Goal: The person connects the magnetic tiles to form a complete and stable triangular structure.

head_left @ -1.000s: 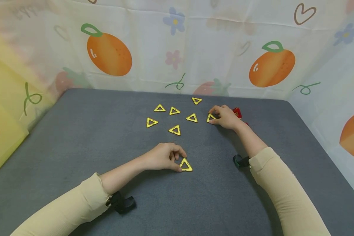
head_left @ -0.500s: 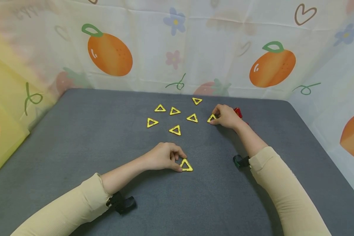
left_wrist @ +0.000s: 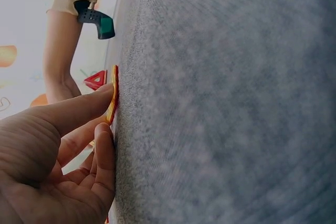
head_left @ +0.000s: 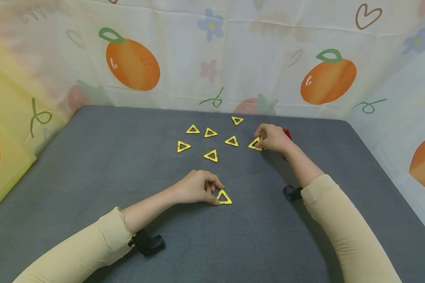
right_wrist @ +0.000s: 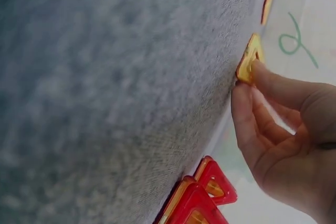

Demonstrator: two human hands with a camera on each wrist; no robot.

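At the near middle of the table, my left hand (head_left: 194, 188) pinches a yellow triangular magnetic tile (head_left: 225, 203) by its left corners. The tile lies flat or nearly so, its rim showing edge-on in the left wrist view. Farther off to the right, my right hand (head_left: 274, 138) pinches a second yellow triangular tile (head_left: 254, 147). In the right wrist view the thumb presses on this tile's face (right_wrist: 245, 68), with fingertips at its lower edge. That tile looks slightly tilted, though contact with the table is hard to judge.
Several yellow triangular tiles (head_left: 210, 158) lie scattered across the far middle of the grey table (head_left: 127, 157). Red triangular tiles (right_wrist: 223, 195) stand behind the right hand, mostly hidden in the head view. A printed cloth (head_left: 184, 51) rises along the far edge.
My right hand has shifted slightly right, and its tile has turned and come a little nearer. The red tiles are now more covered. The left hand and its tile stay put.
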